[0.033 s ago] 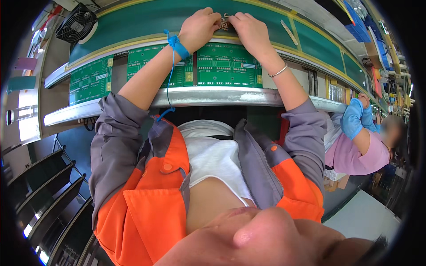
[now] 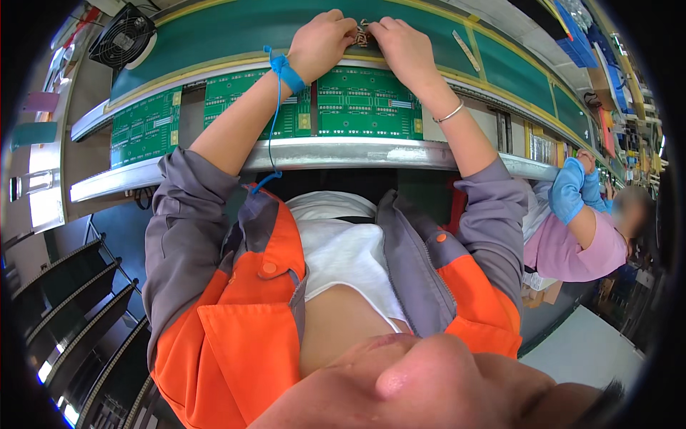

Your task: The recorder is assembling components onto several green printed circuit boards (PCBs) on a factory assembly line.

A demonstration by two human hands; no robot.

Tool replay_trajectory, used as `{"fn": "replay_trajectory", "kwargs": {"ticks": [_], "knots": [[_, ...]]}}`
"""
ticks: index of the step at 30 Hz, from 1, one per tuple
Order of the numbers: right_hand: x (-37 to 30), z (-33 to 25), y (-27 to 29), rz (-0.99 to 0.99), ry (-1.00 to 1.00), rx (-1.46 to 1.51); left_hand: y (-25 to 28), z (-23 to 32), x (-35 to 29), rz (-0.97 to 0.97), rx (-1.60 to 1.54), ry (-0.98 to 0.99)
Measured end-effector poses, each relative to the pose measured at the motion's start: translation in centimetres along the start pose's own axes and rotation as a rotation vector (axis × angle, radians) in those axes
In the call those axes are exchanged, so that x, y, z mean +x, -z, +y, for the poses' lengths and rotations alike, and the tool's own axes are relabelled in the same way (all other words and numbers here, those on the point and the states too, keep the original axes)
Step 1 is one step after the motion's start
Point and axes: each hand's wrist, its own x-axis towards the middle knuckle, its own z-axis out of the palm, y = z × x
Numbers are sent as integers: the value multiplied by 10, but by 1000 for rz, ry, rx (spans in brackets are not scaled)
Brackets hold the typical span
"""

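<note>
Green conveyor belt [image 2: 236, 28] of an assembly line, both hands meeting over one small part at its near edge.

Between the hands sits a small metallic component [image 2: 362, 33], pinched from both sides: the left hand [image 2: 321, 44] and the right hand [image 2: 401, 44] each have fingertips closed on it, probably to steady it while working it. Just nearer, green printed circuit boards [image 2: 368, 100] lie flat in a row on the metal rail [image 2: 357, 154], within easy reach. A blue coiled-cord wrist strap [image 2: 287, 71] circles the left wrist, likely for static grounding. Far right, a co-worker's blue-gloved hands [image 2: 572, 187] work apart.
</note>
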Motion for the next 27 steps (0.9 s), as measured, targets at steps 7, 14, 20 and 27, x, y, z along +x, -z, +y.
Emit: {"fn": "replay_trajectory", "kwargs": {"ticks": [7,14,20,27], "knots": [[-8,7,4,14,-116,152,9,4,15,-12,-114,133],[-51,-1,35,-154,-163,539,38,20,7,-47,-104,63],[-80,-11,41,-298,-305,651,58,44,0,-144,-274,139],[-79,-18,40,-249,-247,583,17,18,-10,-175,-397,245]]}}
